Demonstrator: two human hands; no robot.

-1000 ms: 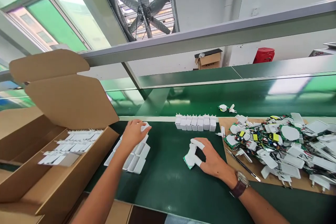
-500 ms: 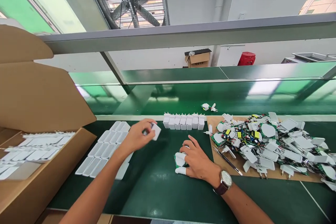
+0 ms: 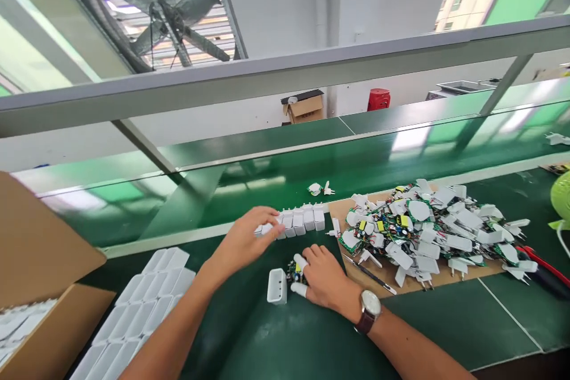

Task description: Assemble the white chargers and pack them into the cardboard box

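My left hand [image 3: 247,238] reaches forward to the left end of a row of white charger housings [image 3: 300,219] standing at the table's far edge. Its thumb and fingers close round the end housing. My right hand [image 3: 323,278], with white finger cots and a wristwatch, rests on the green table and pinches a small green circuit board [image 3: 294,269]. A single white housing shell [image 3: 276,286] stands on the table just left of that board, touching neither hand.
A heap of circuit boards and white plug parts [image 3: 418,228] lies on a cardboard sheet to the right, with tweezers [image 3: 369,270] at its near edge. Rows of white shells [image 3: 142,303] and an open cardboard box [image 3: 40,326] sit on the left. A green conveyor belt [image 3: 267,172] runs behind.
My left hand set the white shell down beside the circuit board and moved forward to the row of housings. My view swung right; the right hand stayed on the board.
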